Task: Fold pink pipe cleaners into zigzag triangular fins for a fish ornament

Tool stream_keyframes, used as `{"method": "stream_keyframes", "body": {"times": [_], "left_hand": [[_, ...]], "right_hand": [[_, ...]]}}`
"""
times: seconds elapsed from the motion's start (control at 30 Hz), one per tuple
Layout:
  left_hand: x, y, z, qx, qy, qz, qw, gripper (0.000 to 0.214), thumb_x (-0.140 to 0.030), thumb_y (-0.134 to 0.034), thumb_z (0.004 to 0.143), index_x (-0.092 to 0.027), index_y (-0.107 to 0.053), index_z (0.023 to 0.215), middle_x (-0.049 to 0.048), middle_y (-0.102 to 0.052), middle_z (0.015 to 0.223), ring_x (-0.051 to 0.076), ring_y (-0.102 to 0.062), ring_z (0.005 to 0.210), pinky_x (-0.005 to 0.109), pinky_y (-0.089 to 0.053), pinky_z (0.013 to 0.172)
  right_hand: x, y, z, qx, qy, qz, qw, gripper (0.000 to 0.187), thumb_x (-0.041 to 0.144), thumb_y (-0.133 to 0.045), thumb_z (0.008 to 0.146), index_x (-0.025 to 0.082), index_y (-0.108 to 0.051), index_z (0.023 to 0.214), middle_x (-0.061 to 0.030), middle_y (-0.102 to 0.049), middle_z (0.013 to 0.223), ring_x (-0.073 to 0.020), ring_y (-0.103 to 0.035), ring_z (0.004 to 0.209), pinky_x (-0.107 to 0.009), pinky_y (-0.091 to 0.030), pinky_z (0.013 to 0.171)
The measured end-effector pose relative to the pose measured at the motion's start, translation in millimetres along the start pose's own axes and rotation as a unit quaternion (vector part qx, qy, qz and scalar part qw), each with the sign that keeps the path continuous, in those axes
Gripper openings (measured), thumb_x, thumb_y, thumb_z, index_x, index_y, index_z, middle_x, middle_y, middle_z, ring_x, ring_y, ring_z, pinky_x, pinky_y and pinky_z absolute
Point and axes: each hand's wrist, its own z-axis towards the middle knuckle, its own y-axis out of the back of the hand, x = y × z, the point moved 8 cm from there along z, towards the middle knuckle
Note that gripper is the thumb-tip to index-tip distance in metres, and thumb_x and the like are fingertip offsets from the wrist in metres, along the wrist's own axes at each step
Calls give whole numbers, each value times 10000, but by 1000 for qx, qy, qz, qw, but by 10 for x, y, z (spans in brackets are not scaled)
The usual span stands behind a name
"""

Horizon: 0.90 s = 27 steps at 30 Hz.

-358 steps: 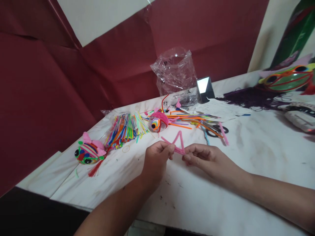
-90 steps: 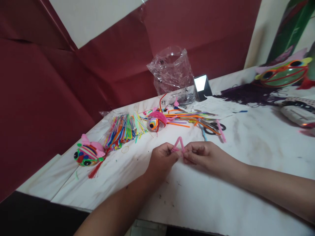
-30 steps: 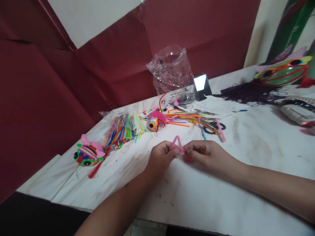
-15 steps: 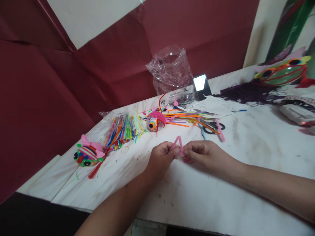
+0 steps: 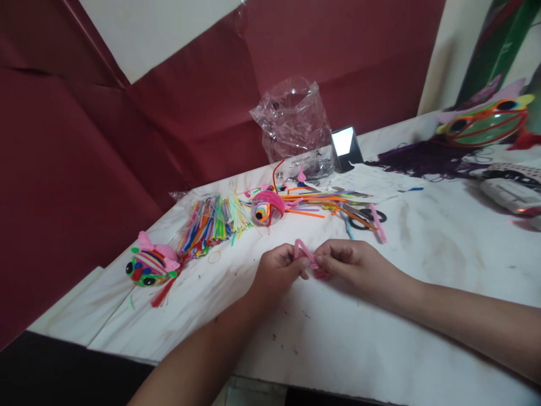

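Above the middle of the table, a pink pipe cleaner bends into a narrow peak between my two hands. My left hand pinches its left side, thumb toward me. The fingers of my right hand are closed on its other side, where a darker pink part hangs below. How the lower part is folded is hidden behind the fingers. Just beyond my hands sits a clear ball-shaped fish with a pink top and a ringed eye. Loose pipe cleaners stretch to its right, near black-handled scissors.
On the left stand a finished-looking colourful fish with a red tassel and a bundle of pipe cleaners. Behind are a clear plastic bag and a phone-like bright screen. Purple threads and another fish ornament lie right.
The pink pipe cleaner's peak has become lower and leans to the left. My hands stay almost in place, with slight finger movement.
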Motion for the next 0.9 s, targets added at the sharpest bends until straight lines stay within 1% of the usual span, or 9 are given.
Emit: {"method": "stream_keyframes", "body": {"times": [0.17,0.3,0.47,0.57,0.63,0.73,0.9], "left_hand": [[-60,-10,-21,1,-14,3,1000,109,-244,-617,677,-148,-571,658,-29,-538,518,96,-494,515,235,-384,557],[-80,-9,-29,-9,-30,7,999,95,-221,-587,696,-151,-546,646,-37,-517,501,89,-480,484,231,-381,530],[-35,-50,-35,8,-39,13,999,39,-185,-554,710,-160,-538,684,-50,-518,490,83,-471,449,224,-377,499],[-20,-50,-45,2,-41,17,999,25,-183,-545,720,-158,-546,717,-48,-537,495,85,-485,453,224,-384,503],[-21,-47,-46,-1,-41,12,999,19,-172,-543,716,-155,-547,725,-46,-544,497,88,-500,463,225,-392,512],[5,-34,-26,-3,-24,-8,1000,17,-160,-538,709,-154,-530,696,-42,-548,493,89,-508,464,230,-405,522],[65,-21,21,4,13,-65,998,73,-203,-544,724,-151,-510,685,-40,-541,499,88,-516,466,237,-427,533]], "right_hand": [[47,16,4,-2,8,-6,1000,177,300,-484,769,170,-580,699,-7,-591,626,-133,-524,591,-248,-400,562],[70,31,-4,-13,23,-24,999,130,279,-487,766,178,-557,721,-6,-589,638,-139,-537,606,-245,-400,554],[116,46,-42,-42,66,-116,990,76,249,-502,758,190,-550,755,5,-595,645,-130,-529,592,-237,-384,534],[126,44,-57,-54,69,-167,982,84,247,-504,753,191,-560,728,7,-595,634,-126,-513,575,-238,-373,527],[130,50,-57,-60,66,-182,979,94,245,-499,749,189,-560,704,7,-591,625,-126,-504,567,-241,-372,529],[118,55,-42,-56,55,-178,981,96,216,-479,736,188,-557,687,9,-587,614,-126,-500,562,-241,-373,527],[58,48,-21,-34,29,-115,992,118,190,-443,736,185,-553,694,12,-585,617,-126,-508,582,-237,-388,541]]}}
